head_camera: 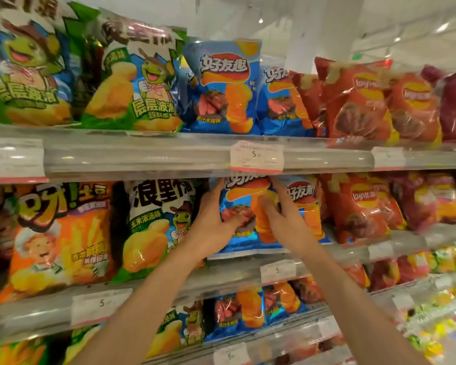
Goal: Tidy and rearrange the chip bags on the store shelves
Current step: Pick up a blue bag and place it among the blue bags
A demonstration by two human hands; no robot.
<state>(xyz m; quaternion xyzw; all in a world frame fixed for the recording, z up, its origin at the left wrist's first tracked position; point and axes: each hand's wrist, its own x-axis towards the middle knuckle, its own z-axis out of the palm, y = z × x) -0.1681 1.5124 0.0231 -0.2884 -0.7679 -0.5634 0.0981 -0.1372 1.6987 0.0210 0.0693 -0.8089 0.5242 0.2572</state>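
While both hands steady it, a blue bag (244, 219) is squared on the middle shelf (287, 262).
Left hand (216, 222) and right hand (282, 214), fingers spread, press its sides, likely to stand it upright.

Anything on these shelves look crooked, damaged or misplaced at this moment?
Mostly tidy. On the top shelf, the red chip bags lean left and overlap rather than standing square. The blue bag on the middle shelf is gripped by both the left hand and the right hand. No spills or torn bags visible.
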